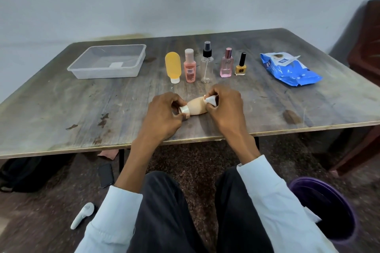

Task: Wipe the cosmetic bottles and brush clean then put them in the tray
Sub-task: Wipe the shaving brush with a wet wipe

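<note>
Two hands meet at the near edge of the table [61, 109]: your left hand [162, 115] pinches the capped end of a beige bottle [196, 107] lying on its side, while your right hand [225, 107] curls round a small white wipe [210, 100] pressed to the bottle's far end. That bottle sits close to the table's front edge, so if your pinch on the smooth cap slips as you rub, it could roll off toward your lap. Five upright bottles stand just beyond your knuckles: a yellow tube [173, 66], a peach bottle [189, 65], a clear spray bottle [206, 63], a pink perfume bottle [226, 63] and a nail polish bottle [241, 65]; a forward sweep of either hand could topple them. The tray [82, 68] waits far left with no bottle in it. Little writing can be read: the perfume shows letters that look like "OGZ", the peach bottle has a label too small to read, and print on the blue wipes pack [290, 70] is blurred.
</note>
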